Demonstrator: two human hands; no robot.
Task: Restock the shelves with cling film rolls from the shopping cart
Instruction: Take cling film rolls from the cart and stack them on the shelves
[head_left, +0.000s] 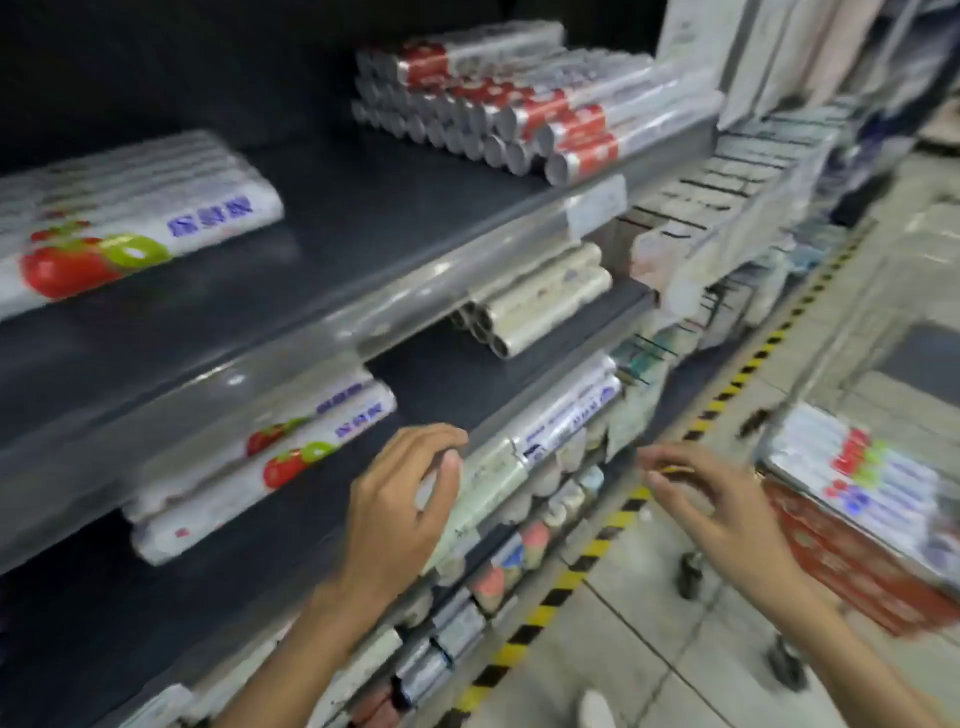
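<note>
White cling film rolls with fruit pictures (270, 457) lie on the middle shelf (426, 395), left of centre. My left hand (400, 504) hovers at that shelf's front edge, fingers loosely curled, holding nothing. My right hand (711, 509) is out over the aisle floor, fingers relaxed and empty, between the shelf and the shopping cart (810, 530). The cart at the right holds more fruit-print cling film rolls (862, 478) on top of red packs. Another pack of fruit-print rolls (119, 223) lies on the top shelf at the left.
Red-labelled rolls (524, 104) are stacked at the top shelf's right. Plain cream rolls (535, 301) lie further along the middle shelf. Lower shelves hold several small packs (524, 535). A yellow-black floor stripe (587, 556) runs along the shelving.
</note>
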